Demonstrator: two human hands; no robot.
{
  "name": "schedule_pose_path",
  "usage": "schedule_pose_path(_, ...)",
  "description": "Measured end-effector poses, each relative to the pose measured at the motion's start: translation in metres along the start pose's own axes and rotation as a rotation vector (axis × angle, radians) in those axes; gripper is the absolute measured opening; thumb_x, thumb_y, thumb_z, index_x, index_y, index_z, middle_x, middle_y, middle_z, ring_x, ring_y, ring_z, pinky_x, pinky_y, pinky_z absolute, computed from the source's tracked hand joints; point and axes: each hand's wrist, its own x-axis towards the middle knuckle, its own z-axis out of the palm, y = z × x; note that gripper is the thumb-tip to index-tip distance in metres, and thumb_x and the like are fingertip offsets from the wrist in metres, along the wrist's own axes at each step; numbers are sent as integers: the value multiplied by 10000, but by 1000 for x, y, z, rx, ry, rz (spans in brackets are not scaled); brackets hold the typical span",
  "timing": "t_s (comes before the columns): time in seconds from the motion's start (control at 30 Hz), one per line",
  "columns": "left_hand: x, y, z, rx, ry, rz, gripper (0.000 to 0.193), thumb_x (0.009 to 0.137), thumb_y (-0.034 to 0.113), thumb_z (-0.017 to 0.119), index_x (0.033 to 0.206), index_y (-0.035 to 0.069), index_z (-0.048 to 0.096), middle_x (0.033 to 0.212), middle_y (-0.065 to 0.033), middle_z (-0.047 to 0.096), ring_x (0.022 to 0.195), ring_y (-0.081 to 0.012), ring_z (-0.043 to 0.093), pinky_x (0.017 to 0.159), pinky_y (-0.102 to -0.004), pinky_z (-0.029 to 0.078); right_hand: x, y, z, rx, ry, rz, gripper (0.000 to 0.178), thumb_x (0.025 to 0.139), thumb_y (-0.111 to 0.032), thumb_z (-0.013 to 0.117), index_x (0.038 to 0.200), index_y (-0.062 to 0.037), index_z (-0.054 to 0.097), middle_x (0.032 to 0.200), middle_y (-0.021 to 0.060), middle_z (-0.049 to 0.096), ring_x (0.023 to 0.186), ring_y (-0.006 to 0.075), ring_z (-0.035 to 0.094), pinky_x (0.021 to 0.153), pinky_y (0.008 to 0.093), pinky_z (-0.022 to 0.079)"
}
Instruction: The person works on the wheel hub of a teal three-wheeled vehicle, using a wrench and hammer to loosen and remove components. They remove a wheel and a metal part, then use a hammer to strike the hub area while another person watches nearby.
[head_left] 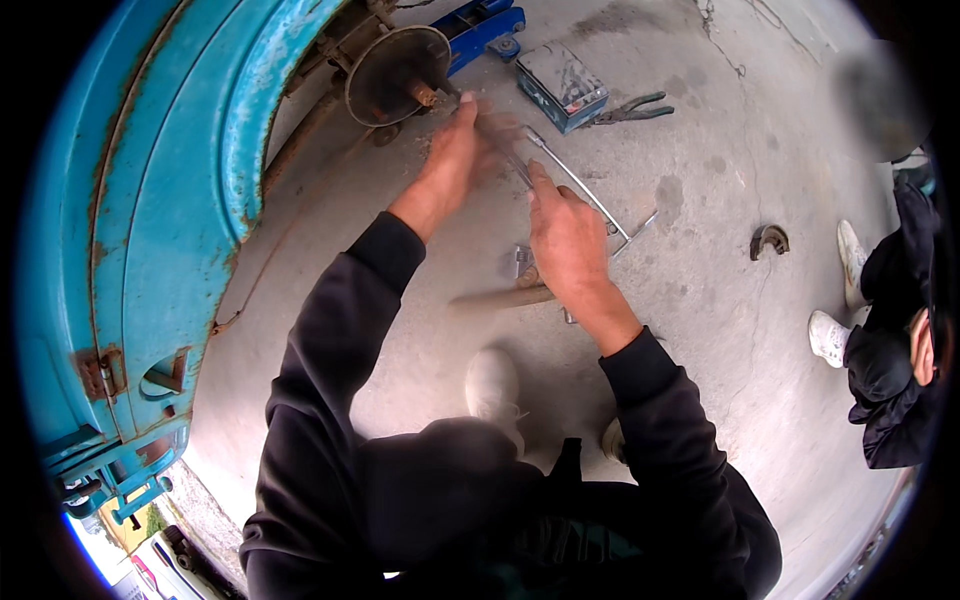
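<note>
"Watching from my distant seat, I see the right hand (570,240) closed around the near end of a dark bar (517,164). What of the left hand (450,165)?"

"It blurs near the bar's far end; I cannot tell whether it grips."

"Where does the bar run?"

"Slanting far and left, toward the rusty hub (422,93) of a round disc (378,75). Right of it lies a T-handled wrench (580,185); farther away, I see a teal box (562,100) beside pliers (640,110)."
</note>
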Motion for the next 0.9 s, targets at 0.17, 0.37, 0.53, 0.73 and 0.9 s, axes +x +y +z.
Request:
schedule_pose_path(0.17,22,-2,19,-337,119,-30,370,1074,475,376,991,122,452,717,15,405,615,-137,375,659,-325,389,-13,-8,14,189,32,-26,471,950,-93,573,1412,-36,507,875,231,655,737,417,649,657,477,517)
schedule_pose_path(0.37,22,2,17,-323,113,18,373,1063,485,402,984,125,456,679,39,379,556,-111,348,607,-329,376,-12,-33,2,-127,-95,81,577,895,-64,590,1458,-46,470,819,231,641,689,392,660,615,462,533)
schedule_pose_path(0.53,2,-9,-6,-246,170,-60,364,1056,485,434,957,136,456,659,60,358,549,-101,351,608,-311,363,-29,-51,24,-117,-123,36,683,809,-28,622,1465,-15,436,790,217,634,622,356,657,565,436,535)
schedule_pose_path(0.73,-21,-12,-27,-247,213,-91,347,1058,464,439,931,141,450,649,57,361,557,-108,363,603,-319,375,-38,-65,25,99,-160,62,520,901,-43,583,1415,-22,509,715,231,649,656,380,668,597,459,517)
schedule_pose_path(0.9,-30,3,-22,-293,231,-65,314,1070,417,423,914,145,435,693,29,393,630,-138,409,661,-331,394,-25,-60,-22,95,-198,-22,456,924,-49,571,1378,-20,544,698,222,649,648,388,660,606,482,509)
